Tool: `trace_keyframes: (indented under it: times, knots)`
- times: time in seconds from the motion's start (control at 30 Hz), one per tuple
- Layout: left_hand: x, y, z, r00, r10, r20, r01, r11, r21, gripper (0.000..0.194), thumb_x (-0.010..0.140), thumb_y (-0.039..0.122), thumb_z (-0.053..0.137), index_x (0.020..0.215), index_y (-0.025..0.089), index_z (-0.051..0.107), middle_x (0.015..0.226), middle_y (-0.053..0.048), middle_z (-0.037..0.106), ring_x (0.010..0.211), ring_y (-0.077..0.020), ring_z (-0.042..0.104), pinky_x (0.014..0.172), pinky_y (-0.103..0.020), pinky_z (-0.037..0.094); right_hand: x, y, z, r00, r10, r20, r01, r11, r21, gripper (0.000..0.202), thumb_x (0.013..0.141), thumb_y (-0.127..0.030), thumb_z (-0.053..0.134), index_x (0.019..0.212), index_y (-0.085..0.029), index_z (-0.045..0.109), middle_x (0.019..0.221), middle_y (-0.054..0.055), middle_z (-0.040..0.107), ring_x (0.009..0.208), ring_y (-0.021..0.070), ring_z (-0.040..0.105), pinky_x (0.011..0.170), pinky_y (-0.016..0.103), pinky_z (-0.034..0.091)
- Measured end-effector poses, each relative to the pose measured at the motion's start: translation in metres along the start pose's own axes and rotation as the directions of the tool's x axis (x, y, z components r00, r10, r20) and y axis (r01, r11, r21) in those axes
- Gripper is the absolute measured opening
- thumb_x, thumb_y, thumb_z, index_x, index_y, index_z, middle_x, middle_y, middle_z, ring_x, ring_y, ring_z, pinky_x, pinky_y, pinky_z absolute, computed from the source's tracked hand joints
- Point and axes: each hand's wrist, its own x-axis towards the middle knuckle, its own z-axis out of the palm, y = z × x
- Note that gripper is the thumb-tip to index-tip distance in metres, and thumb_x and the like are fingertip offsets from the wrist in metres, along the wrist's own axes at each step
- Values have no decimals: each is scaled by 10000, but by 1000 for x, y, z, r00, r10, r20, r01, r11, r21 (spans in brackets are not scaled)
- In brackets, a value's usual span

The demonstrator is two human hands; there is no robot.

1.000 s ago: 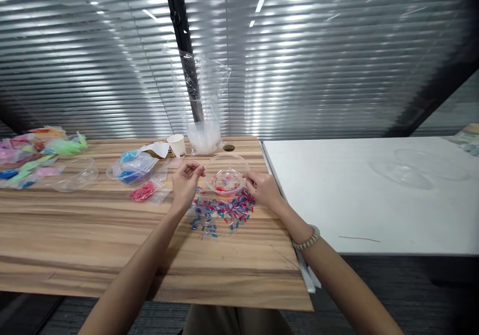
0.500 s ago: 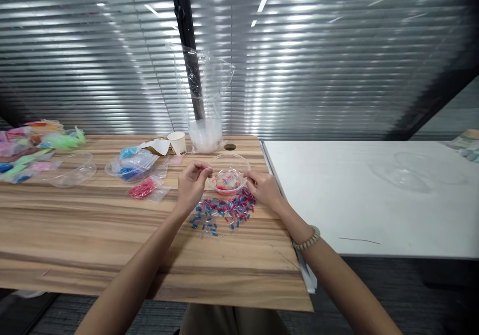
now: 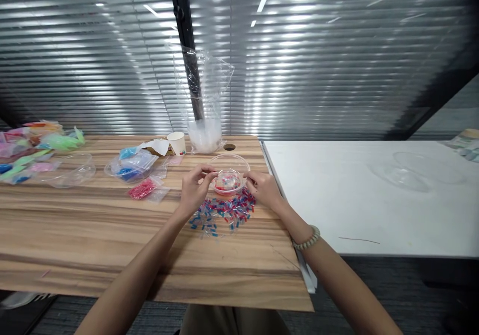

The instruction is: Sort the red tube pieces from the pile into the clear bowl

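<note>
Left hand (image 3: 196, 187): thumb and fingertips drawn in to a narrow pinch at the left edge of the clear bowl (image 3: 227, 192). Cannot tell whether anything small sits between them. Right hand (image 3: 264, 187): finger and thumb also narrow, tips at the bowl's right edge; whether they grip it, cannot tell. Beaded bracelet (image 3: 307, 242) on the right wrist.

Bowl lies between the two hands, on the wood table (image 3: 112, 240); some red and pale bits show inside it. Loose heap of bits (image 3: 234, 209), red, blue and clear, spread on the wood just nearer the wearer than both hands, between the wrists.

Left of the left hand: red pack (image 3: 140, 189) near; a little beyond it, a tub (image 3: 112, 171) with blue packs (image 3: 129, 173). Farther left, a clear dish (image 3: 71, 177), then coloured bags (image 3: 62, 139) piled up. Beyond the left hand: white cup (image 3: 176, 144), and right of it a tall clear bag (image 3: 205, 135) with white contents low down.

Right of the right hand: white table (image 3: 318, 200), clear plastic pieces (image 3: 407, 181) well apart from the hand; thin reddish strand (image 3: 359, 240) nearer the wearer.
</note>
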Motion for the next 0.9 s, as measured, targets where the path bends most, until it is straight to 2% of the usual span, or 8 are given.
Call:
trace_keyframes:
  times: [0.27, 0.9]
  knots:
    - [-1, 1, 2, 999, -43, 14, 43, 999, 6, 106, 769, 256, 589, 788, 168, 644, 745, -13, 660, 648, -113, 598, 607, -214, 474, 0, 0, 1, 1000, -4, 9, 4, 1000, -4, 241, 786, -109, 443, 897, -182, 644, 811, 32, 691, 696, 153, 616, 639, 237, 410]
    - [-2, 2, 2, 1000, -30, 9, 29, 998, 47, 128, 773, 267, 572, 751, 180, 663, 729, -13, 675, 620, -114, 595, 585, -215, 478, 1, -2, -1, 997, 30, 68, -27, 999, -44, 245, 797, -124, 450, 917, -193, 652, 824, 29, 695, 712, 151, 623, 645, 233, 414]
